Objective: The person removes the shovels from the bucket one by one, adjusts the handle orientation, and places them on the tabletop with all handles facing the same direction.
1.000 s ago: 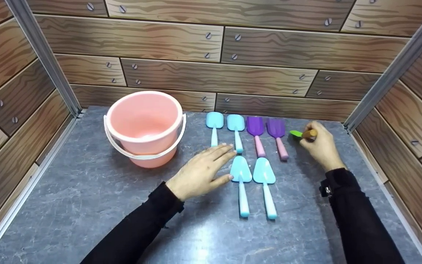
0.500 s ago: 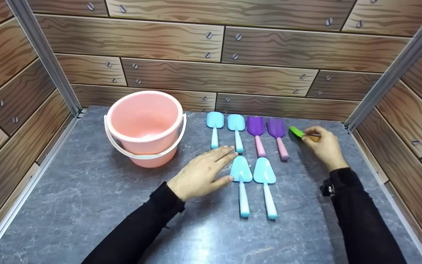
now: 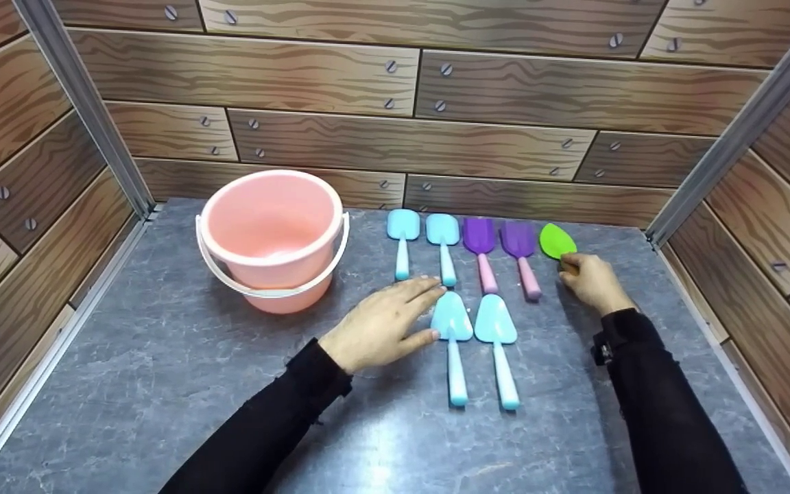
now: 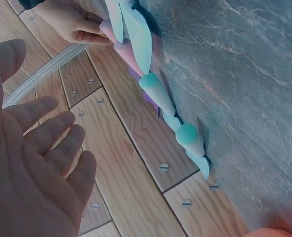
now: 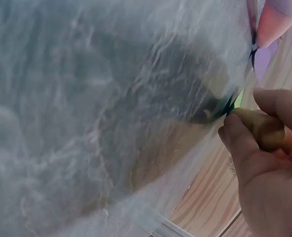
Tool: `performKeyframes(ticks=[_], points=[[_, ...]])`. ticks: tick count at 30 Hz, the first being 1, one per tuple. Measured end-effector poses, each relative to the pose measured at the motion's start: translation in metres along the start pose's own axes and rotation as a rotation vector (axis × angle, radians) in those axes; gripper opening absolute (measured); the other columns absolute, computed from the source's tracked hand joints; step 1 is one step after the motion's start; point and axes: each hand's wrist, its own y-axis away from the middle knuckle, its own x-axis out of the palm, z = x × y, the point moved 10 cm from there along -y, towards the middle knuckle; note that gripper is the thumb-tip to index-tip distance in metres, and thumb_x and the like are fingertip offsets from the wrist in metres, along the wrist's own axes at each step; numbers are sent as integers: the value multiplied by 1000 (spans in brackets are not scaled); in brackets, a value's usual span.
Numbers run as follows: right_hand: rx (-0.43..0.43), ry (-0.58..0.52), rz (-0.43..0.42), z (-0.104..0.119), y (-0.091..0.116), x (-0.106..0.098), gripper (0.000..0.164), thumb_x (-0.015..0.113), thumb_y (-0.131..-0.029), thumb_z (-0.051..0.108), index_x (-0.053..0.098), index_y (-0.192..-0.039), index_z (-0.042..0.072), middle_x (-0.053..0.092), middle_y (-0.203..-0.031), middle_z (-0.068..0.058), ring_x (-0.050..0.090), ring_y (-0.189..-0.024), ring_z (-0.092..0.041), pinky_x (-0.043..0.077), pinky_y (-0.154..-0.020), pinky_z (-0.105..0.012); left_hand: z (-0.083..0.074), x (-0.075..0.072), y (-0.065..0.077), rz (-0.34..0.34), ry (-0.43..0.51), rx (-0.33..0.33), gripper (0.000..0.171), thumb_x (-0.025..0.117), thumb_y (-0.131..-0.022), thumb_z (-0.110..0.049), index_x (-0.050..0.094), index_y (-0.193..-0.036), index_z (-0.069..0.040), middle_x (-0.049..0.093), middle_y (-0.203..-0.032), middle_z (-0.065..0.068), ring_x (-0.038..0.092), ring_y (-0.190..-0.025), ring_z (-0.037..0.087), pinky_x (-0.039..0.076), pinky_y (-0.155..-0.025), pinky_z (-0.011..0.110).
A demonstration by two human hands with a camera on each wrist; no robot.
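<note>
In the head view my right hand (image 3: 597, 283) is at the right end of the row of toy shovels, by a green shovel (image 3: 557, 240). Its thumb and fingers pinch the shovel's brownish handle (image 5: 264, 129), seen in the right wrist view. The green blade lies broad side up at the back of the table. My left hand (image 3: 381, 326) has its fingers extended, palm down, just left of a light-blue pointed trowel (image 3: 451, 317). Its fingertips are close to a light-blue shovel's handle end (image 3: 448, 276); contact is unclear. The left wrist view shows that palm with nothing in it.
Two purple shovels (image 3: 479, 235) with pink handles lie left of the green one. Another light-blue shovel (image 3: 403, 225) and a second trowel (image 3: 495, 321) lie nearby. A pink bucket (image 3: 292, 285) with a white handle stands left. Wood-patterned walls (image 3: 340, 79) surround the grey table (image 3: 162, 384).
My right hand has turned the green shovel from edge-on to broad side up and moved slightly toward the front, its blade now pointing back. My left hand has hardly moved.
</note>
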Motion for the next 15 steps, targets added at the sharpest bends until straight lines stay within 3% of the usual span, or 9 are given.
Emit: performKeyframes(ticks=[2,6,9,11,15], points=[[-17,35,54,-32,-19,18,58,77,-109,21,66,-159,-6,70,-152,-41,65,-145,-66,50,-127,-80,3,1,-1,-1,-2,-18,74,68,-119,-46,48,-178,-6,50,-186,18,49,-174,38,44,-144,58],[-80,60,47,-55,-28,29,60,83,-106,27,68,-157,-2,76,-147,-35,73,-136,-57,58,-120,-71,11,2,-2,3,4,-59,73,67,-119,-46,49,-178,-7,50,-186,17,50,-173,37,44,-144,57],[-36,29,75,-8,-1,9,62,78,-109,22,62,-161,-8,70,-154,-38,67,-146,-59,53,-129,-71,15,1,-5,-4,-2,-89,71,67,-119,-46,51,-177,-7,52,-184,18,52,-172,37,45,-143,56],[1,25,73,16,10,-2,66,74,-112,23,56,-164,-13,63,-160,-43,58,-152,-66,45,-133,-78,19,0,-8,-8,-11,-121,71,67,-119,-46,51,-176,-6,53,-183,18,52,-172,38,44,-144,57],[12,-4,38,56,22,-21,67,65,-117,25,48,-168,-16,47,-172,-47,45,-162,-69,34,-140,-79,31,-3,-17,-8,-34,-221,73,65,-120,-48,50,-176,-4,52,-183,19,50,-173,39,42,-144,60]])
